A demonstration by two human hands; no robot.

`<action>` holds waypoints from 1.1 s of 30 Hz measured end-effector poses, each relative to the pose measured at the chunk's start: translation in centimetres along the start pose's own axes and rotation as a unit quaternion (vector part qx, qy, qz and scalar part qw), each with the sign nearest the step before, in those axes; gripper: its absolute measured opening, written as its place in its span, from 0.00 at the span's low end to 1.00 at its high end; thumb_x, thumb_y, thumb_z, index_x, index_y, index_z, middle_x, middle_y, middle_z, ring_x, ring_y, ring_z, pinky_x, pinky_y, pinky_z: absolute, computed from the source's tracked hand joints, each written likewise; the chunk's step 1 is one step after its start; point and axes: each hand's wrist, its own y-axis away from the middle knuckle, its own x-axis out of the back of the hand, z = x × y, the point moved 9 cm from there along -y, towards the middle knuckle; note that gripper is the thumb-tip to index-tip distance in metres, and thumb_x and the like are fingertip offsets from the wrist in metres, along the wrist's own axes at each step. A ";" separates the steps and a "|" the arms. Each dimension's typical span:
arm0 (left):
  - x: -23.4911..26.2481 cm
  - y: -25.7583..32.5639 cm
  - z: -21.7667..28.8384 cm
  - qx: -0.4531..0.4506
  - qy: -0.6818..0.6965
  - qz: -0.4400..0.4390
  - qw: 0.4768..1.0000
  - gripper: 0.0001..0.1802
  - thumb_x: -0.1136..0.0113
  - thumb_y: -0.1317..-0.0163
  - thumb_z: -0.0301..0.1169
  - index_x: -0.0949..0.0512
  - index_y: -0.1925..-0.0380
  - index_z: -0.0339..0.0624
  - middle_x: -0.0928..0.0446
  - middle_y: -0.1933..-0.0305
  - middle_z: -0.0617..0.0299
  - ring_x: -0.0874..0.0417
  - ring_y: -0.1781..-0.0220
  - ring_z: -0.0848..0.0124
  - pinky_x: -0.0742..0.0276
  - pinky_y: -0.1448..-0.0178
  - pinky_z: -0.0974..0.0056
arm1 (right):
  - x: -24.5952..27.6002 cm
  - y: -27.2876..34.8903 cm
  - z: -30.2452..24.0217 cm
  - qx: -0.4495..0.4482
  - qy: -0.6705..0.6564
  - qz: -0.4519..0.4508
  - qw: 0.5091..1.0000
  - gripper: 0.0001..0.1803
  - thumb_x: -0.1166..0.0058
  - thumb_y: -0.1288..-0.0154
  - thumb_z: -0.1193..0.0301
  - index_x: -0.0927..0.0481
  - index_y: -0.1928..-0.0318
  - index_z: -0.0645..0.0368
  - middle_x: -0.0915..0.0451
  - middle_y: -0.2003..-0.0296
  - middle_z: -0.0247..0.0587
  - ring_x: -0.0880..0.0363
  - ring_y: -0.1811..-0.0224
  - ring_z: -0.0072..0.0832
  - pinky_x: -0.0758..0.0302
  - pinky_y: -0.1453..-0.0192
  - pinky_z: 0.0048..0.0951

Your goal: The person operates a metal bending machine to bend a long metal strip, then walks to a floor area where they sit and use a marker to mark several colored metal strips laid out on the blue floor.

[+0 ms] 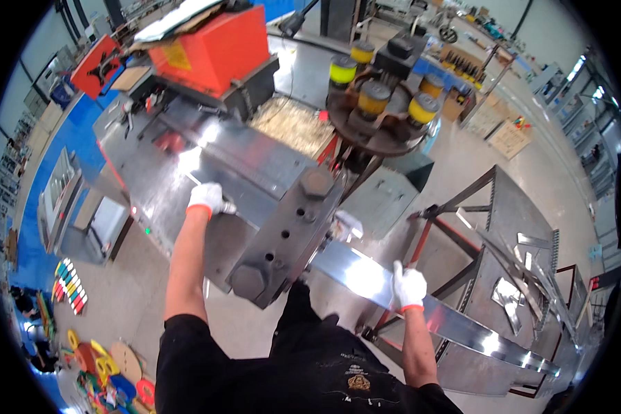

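A long shiny metal strip point(366, 276) runs from the machine table at the left down to the lower right. It passes under a dark steel block point(283, 238) with bolts and holes. My left hand point(205, 199), in a white glove, grips the strip's near edge on the left side of the block. My right hand point(408, 286), also gloved, holds the strip on the right side of the block, above a metal rack.
An orange machine housing point(210, 45) stands behind the grey machine table point(152, 179). A round turret with yellow-capped cylinders point(379, 103) sits at the back. A metal rack point(510, 276) with offcuts is at the right. Coloured discs point(103, 366) lie on the floor lower left.
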 end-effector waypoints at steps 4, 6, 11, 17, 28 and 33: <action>-0.3 -0.4 -0.1 0.001 -0.017 -0.020 1.000 0.34 0.21 0.56 0.63 0.09 0.61 0.47 0.11 0.59 0.49 0.10 0.52 0.53 0.16 0.46 0.51 | -0.2 -0.1 0.0 -0.023 0.002 -0.008 1.000 0.39 0.58 0.26 0.38 0.11 0.71 0.61 0.15 0.69 0.61 0.13 0.62 0.56 0.19 0.51 0.51; -0.3 -0.1 0.2 -0.008 0.011 -0.028 1.000 0.30 0.21 0.55 0.63 0.08 0.62 0.51 0.11 0.59 0.52 0.10 0.53 0.55 0.16 0.46 0.52 | -0.1 -0.2 -0.1 -0.026 0.014 -0.001 1.000 0.38 0.57 0.26 0.39 0.11 0.71 0.61 0.15 0.70 0.61 0.13 0.62 0.56 0.19 0.52 0.50; 0.4 0.5 0.6 -0.004 0.012 -0.017 1.000 0.23 0.22 0.54 0.61 0.07 0.66 0.60 0.10 0.62 0.58 0.09 0.56 0.59 0.16 0.48 0.55 | -0.3 -0.4 0.0 -0.027 0.020 0.001 0.999 0.39 0.57 0.26 0.38 0.11 0.72 0.61 0.15 0.71 0.61 0.13 0.63 0.55 0.19 0.53 0.50; 0.6 0.3 0.4 0.012 0.001 -0.024 1.000 0.26 0.22 0.54 0.62 0.08 0.65 0.56 0.11 0.61 0.56 0.10 0.55 0.58 0.16 0.48 0.55 | -0.5 -0.4 0.0 -0.031 0.024 -0.001 0.999 0.40 0.59 0.26 0.37 0.11 0.70 0.61 0.15 0.70 0.61 0.12 0.63 0.55 0.19 0.53 0.50; 3.4 0.6 1.7 -0.004 -0.029 0.148 0.989 0.40 0.27 0.46 0.57 0.19 0.43 0.38 0.27 0.33 0.37 0.28 0.29 0.43 0.34 0.26 0.40 | 0.9 1.1 -1.5 0.007 0.038 0.168 0.985 0.25 0.47 0.26 0.53 0.15 0.73 0.58 0.15 0.72 0.51 0.15 0.67 0.50 0.21 0.57 0.51; 2.9 1.9 11.1 -0.185 0.144 0.311 0.921 0.36 0.41 0.31 0.51 0.29 0.35 0.33 0.30 0.31 0.37 0.31 0.27 0.41 0.45 0.20 0.38 | 1.3 7.8 -4.4 0.048 -0.010 0.321 0.946 0.15 0.41 0.33 0.65 0.20 0.50 0.59 0.20 0.52 0.53 0.22 0.45 0.52 0.27 0.38 0.52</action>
